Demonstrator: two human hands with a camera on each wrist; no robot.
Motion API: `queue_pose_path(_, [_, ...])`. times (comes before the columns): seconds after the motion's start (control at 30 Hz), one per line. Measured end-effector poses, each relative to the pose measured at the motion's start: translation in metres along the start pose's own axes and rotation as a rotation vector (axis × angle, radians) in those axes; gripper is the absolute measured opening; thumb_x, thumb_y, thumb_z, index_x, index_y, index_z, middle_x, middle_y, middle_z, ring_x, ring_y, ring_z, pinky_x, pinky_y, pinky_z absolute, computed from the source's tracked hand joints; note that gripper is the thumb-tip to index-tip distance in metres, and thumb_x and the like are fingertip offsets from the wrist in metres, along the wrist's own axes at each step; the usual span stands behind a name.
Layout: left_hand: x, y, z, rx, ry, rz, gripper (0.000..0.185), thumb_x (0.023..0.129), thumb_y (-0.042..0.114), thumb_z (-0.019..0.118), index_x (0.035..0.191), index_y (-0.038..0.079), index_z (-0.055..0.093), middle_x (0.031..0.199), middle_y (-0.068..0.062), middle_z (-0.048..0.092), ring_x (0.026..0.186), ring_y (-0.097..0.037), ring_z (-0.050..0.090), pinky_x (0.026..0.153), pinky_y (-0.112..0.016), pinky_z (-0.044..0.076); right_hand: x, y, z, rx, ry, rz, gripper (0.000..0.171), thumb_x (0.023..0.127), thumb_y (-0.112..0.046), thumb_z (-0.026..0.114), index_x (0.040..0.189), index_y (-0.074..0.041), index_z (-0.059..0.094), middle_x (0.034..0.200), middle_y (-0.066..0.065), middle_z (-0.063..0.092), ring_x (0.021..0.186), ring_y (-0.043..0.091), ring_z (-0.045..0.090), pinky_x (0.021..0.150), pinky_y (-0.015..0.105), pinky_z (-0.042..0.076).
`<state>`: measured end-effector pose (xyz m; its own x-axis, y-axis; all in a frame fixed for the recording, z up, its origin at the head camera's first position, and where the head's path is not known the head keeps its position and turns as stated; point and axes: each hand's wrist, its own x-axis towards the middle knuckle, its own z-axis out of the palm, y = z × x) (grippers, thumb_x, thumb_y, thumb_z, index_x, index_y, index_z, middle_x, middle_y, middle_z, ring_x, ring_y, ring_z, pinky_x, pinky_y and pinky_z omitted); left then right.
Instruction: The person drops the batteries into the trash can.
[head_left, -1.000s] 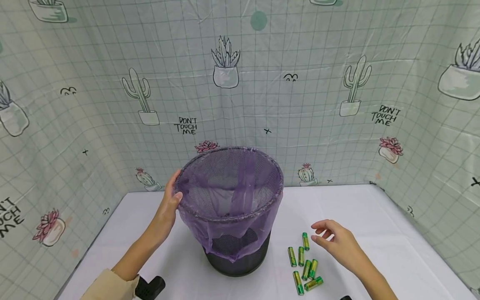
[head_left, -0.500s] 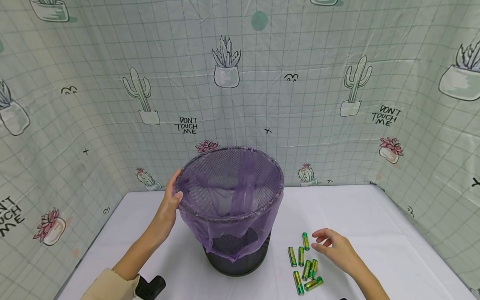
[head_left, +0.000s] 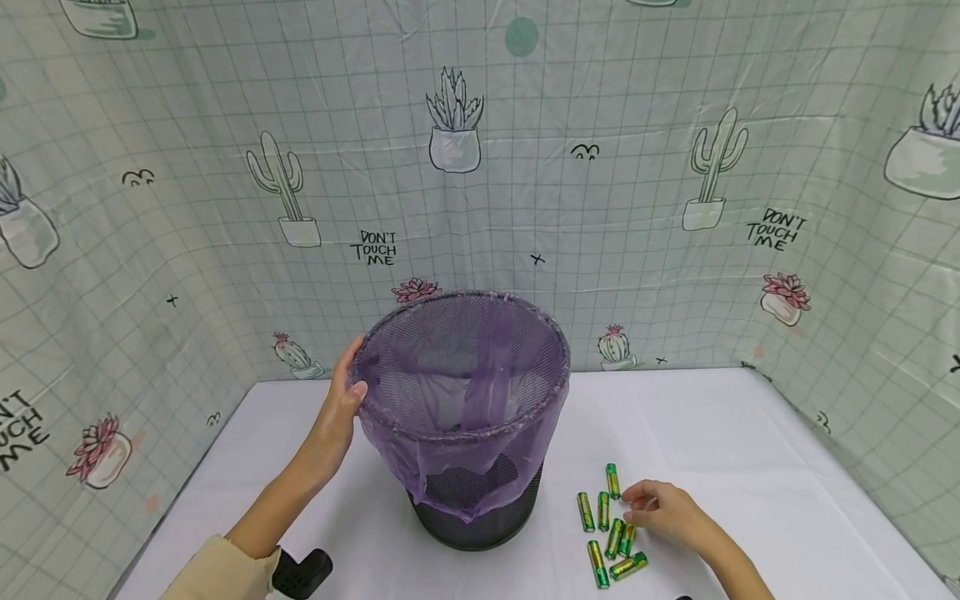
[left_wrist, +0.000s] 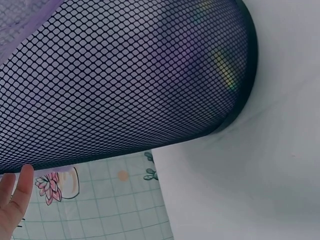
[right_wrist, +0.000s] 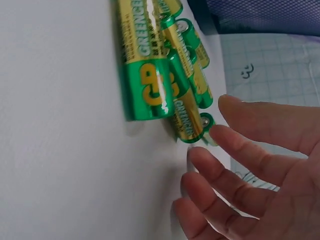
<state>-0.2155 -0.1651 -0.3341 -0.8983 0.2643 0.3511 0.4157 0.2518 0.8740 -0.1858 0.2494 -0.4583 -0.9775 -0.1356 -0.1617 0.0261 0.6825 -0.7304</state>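
A black mesh wastebasket point(head_left: 480, 537) stands mid-table, lined with a purple bin bag point(head_left: 536, 433) folded over its rim. My left hand point(head_left: 333, 421) holds its upper left side, thumb at the rim; in the left wrist view two fingertips point(left_wrist: 26, 177) touch the mesh. Right of the basket lie several green-and-gold batteries point(head_left: 597, 564). Beside them is my right hand point(head_left: 667, 512), its thumb and fingers apart and loosely bent, by the battery nearest it point(head_left: 612, 481). The right wrist view shows nothing between thumb and fingers, near the battery ends point(right_wrist: 187, 130).
A white cloth point(head_left: 697, 425) covers the table. Patterned cactus sheeting point(head_left: 495, 208) encloses the back and both sides. A black device point(head_left: 303, 573) sits at my left wrist. Yellow-green patches point(left_wrist: 225, 70) show through the mesh; whether inside or beyond, I cannot tell.
My right hand has come down and slightly nearer to me, towards the batteries. The left hand and the wastebasket have stayed put.
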Motion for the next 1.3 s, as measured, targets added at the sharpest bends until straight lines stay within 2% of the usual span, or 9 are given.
queue_pose_path(0.2, [0.001, 0.0, 0.0, -0.003, 0.006, -0.002, 0.066, 0.094, 0.046, 0.028, 0.15, 0.023, 0.0, 0.155, -0.012, -0.011, 0.141, -0.04, -0.007, 0.101, -0.072, 0.007, -0.002, 0.01, -0.004, 0.038, -0.115, -0.08, 0.023, 0.076, -0.005, 0.065, 0.098, 0.002, 0.066, 0.083, 0.004, 0.056, 0.074, 0.013, 0.045, 0.063, 0.025, 0.037])
queue_pose_path(0.33, [0.001, -0.001, 0.0, -0.005, 0.007, -0.002, 0.066, 0.094, 0.045, 0.028, 0.15, 0.023, 0.0, 0.155, -0.012, -0.011, 0.141, -0.04, -0.006, 0.101, -0.071, 0.008, -0.005, 0.016, -0.004, 0.069, -0.156, -0.117, 0.024, 0.076, -0.003, 0.065, 0.099, 0.002, 0.067, 0.081, 0.004, 0.052, 0.068, 0.009, 0.041, 0.058, 0.023, 0.034])
queue_pose_path(0.57, [0.001, -0.001, 0.0, -0.012, 0.012, -0.001, 0.067, 0.094, 0.045, 0.028, 0.15, 0.022, 0.001, 0.155, -0.012, -0.011, 0.141, -0.04, -0.006, 0.101, -0.072, 0.007, -0.004, 0.02, -0.001, 0.064, -0.144, -0.157, 0.025, 0.075, -0.004, 0.067, 0.1, -0.001, 0.068, 0.079, 0.004, 0.048, 0.063, 0.006, 0.038, 0.056, 0.023, 0.032])
queue_pose_path(0.87, [0.0, 0.002, 0.001, -0.02, 0.008, -0.002, 0.067, 0.094, 0.043, 0.029, 0.15, 0.021, 0.0, 0.155, -0.012, -0.011, 0.141, -0.04, -0.007, 0.101, -0.071, 0.007, -0.006, 0.021, -0.001, 0.041, -0.134, -0.148, 0.021, 0.073, -0.007, 0.071, 0.093, -0.002, 0.066, 0.077, 0.003, 0.046, 0.065, 0.008, 0.037, 0.057, 0.023, 0.031])
queue_pose_path(1.1, [0.001, 0.0, 0.002, -0.011, 0.012, -0.006, 0.065, 0.094, 0.042, 0.028, 0.15, 0.022, 0.001, 0.155, -0.012, -0.01, 0.141, -0.039, -0.006, 0.102, -0.071, 0.007, -0.005, 0.022, 0.0, 0.035, -0.119, -0.103, 0.021, 0.071, -0.006, 0.071, 0.09, -0.002, 0.063, 0.077, 0.002, 0.045, 0.067, 0.01, 0.038, 0.058, 0.023, 0.031])
queue_pose_path(1.3, [0.0, 0.0, 0.001, -0.017, 0.013, -0.004, 0.066, 0.094, 0.042, 0.028, 0.15, 0.021, 0.001, 0.155, -0.013, -0.01, 0.141, -0.039, -0.006, 0.102, -0.07, 0.006, -0.007, 0.023, -0.001, 0.024, -0.108, -0.105, 0.021, 0.072, -0.01, 0.073, 0.088, -0.001, 0.061, 0.077, 0.002, 0.048, 0.068, 0.008, 0.041, 0.059, 0.022, 0.035])
